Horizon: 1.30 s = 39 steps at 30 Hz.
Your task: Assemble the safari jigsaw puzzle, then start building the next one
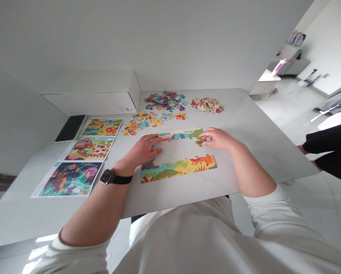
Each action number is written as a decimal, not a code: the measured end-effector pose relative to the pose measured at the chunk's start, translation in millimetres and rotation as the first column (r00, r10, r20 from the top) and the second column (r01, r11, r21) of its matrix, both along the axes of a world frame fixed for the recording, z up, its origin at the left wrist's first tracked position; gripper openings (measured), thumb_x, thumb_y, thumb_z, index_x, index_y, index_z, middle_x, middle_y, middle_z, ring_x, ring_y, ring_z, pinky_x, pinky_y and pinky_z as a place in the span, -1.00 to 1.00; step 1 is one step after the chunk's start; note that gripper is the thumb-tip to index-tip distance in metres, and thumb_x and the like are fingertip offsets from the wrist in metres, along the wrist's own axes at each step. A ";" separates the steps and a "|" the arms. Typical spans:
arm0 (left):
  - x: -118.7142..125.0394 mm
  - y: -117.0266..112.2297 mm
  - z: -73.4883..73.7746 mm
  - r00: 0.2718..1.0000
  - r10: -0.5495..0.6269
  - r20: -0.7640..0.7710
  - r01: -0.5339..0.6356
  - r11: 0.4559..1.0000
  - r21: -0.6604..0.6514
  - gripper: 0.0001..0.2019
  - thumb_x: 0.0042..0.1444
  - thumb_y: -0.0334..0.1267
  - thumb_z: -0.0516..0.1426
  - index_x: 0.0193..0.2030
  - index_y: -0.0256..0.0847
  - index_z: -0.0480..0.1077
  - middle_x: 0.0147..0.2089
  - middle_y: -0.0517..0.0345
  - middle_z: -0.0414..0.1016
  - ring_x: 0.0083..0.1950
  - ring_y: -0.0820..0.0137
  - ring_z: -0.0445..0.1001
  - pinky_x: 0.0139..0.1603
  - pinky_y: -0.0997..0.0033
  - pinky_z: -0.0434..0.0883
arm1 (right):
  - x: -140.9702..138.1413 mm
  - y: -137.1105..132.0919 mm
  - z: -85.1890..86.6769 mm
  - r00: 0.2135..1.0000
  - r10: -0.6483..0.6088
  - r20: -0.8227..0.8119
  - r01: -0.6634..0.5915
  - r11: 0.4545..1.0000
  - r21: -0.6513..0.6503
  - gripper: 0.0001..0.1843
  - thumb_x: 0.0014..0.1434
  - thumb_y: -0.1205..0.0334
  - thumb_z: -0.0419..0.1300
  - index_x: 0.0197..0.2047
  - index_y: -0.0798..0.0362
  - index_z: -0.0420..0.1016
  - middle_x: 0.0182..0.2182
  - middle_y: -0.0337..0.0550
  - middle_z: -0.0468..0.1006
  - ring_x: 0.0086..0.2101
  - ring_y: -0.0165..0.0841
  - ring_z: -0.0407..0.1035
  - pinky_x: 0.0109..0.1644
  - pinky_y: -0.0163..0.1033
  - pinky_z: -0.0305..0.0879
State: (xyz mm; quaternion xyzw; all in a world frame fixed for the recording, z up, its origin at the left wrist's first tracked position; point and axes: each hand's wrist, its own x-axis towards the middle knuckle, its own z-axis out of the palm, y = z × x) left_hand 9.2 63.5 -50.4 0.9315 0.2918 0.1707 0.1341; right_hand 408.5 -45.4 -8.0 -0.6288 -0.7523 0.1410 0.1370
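Note:
A partly joined jigsaw lies on the white table [244, 125]: a bottom strip [177, 168] with crocodile and orange animal, and a top strip [182, 134] with a blue animal. My left hand [144, 148] rests flat on the table, fingers spread, touching the left end of the top strip. A black watch [109, 177] is on that wrist. My right hand [217, 137] pinches a puzzle piece [200, 142] at the right end of the top strip, pressed against the joined pieces.
Loose piece heaps lie beyond: yellow-orange [143, 122], blue-purple [166, 101], pink-red [207, 105]. Three reference pictures [86, 150] lie at left, a black phone [70, 128] beside them, a white box [102, 95] behind. A person in black [330, 150] sits at right.

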 end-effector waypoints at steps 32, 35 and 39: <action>-1.6 0.0 1.0 0.999 0.046 0.012 -0.046 0.999 -0.004 -0.43 0.38 0.04 0.16 0.43 -0.16 0.45 0.49 -0.14 0.46 0.51 0.01 0.41 0.57 -0.11 0.34 | 5.4 7.2 -5.9 0.986 -0.165 0.017 0.165 0.986 -0.003 -0.67 0.19 0.24 0.45 0.05 -0.07 0.75 -0.18 -0.18 0.73 -0.30 -0.30 0.54 -0.16 -0.21 0.39; -2.8 1.2 3.8 0.996 0.089 0.011 -0.088 0.996 -0.009 -0.44 0.38 0.01 0.16 0.43 -0.16 0.45 0.48 -0.16 0.47 0.50 0.00 0.42 0.57 -0.14 0.34 | 5.6 7.0 -6.7 0.988 -0.155 0.027 0.155 0.988 -0.010 -0.72 0.20 0.25 0.44 0.00 -0.06 0.77 -0.21 -0.17 0.72 -0.28 -0.28 0.55 -0.14 -0.20 0.41; -5.7 0.5 10.0 0.982 0.188 0.024 -0.188 0.982 0.001 -0.50 0.38 -0.02 0.15 0.37 -0.13 0.51 0.43 -0.14 0.51 0.46 -0.01 0.46 0.55 -0.12 0.37 | 6.6 5.9 -7.3 0.986 -0.162 -0.039 0.165 0.981 0.100 -0.70 0.24 0.24 0.42 0.05 -0.04 0.75 -0.11 -0.09 0.71 -0.25 -0.24 0.56 -0.08 -0.14 0.48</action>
